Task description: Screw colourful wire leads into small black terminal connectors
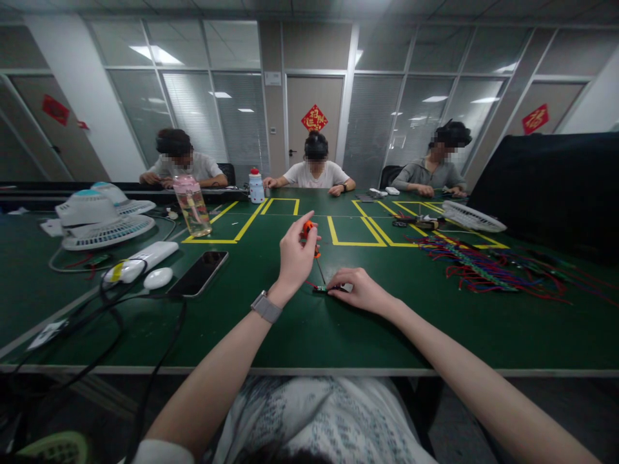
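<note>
My left hand (296, 256) is raised above the green table (309, 335), its fingers pinched round the orange handle of a small screwdriver (309, 233). The screwdriver's thin shaft runs down to a small dark part (323, 289) lying on the table. My right hand (362, 289) rests on the table, fingers pressed on that small part and holding it in place. A grey watch sits on my left wrist.
A black phone (199, 272), a white mouse (158, 278), a white power strip (145, 258), black cables and two desk fans (99, 222) lie at left, with a clear bottle (192, 205). Coloured wire bundles (478, 264) spread at right. Three people sit at the far side.
</note>
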`<action>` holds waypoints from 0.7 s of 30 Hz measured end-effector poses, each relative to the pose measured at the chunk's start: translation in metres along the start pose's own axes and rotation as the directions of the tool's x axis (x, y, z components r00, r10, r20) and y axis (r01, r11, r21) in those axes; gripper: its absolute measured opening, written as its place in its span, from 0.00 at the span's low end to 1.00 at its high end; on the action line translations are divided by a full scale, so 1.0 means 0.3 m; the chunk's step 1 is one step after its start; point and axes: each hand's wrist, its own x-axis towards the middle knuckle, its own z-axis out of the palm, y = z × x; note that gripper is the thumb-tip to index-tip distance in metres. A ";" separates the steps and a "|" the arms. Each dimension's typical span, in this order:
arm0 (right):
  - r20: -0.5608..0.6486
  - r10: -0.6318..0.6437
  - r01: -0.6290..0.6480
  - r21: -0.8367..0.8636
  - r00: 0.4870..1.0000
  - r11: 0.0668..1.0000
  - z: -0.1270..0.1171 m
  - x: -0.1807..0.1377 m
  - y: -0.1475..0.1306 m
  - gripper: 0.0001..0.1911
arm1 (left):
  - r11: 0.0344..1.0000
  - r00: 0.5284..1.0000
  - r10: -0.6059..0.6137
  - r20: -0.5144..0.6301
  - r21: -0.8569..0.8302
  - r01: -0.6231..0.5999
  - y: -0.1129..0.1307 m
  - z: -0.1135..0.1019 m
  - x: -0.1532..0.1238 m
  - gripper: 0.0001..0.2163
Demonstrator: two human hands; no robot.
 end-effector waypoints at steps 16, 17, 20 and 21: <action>-0.028 -0.020 0.020 -0.004 0.999 1.000 0.018 0.002 0.008 0.07 | 0.892 0.723 -0.251 0.644 0.444 -0.087 -0.008 -0.121 0.051 0.23; -0.033 -0.022 0.022 0.005 0.999 1.000 0.021 0.004 0.009 0.07 | 0.878 0.669 -0.294 0.683 0.470 -0.094 -0.018 -0.124 0.047 0.25; -0.044 -0.015 0.016 0.027 0.999 1.000 0.027 0.009 0.011 0.06 | 0.856 0.551 -0.339 0.762 0.493 -0.155 -0.053 -0.115 0.032 0.30; -0.043 -0.007 0.008 0.030 0.999 1.000 0.027 0.010 0.010 0.06 | 0.846 0.527 -0.348 0.776 0.502 -0.181 -0.063 -0.108 0.026 0.30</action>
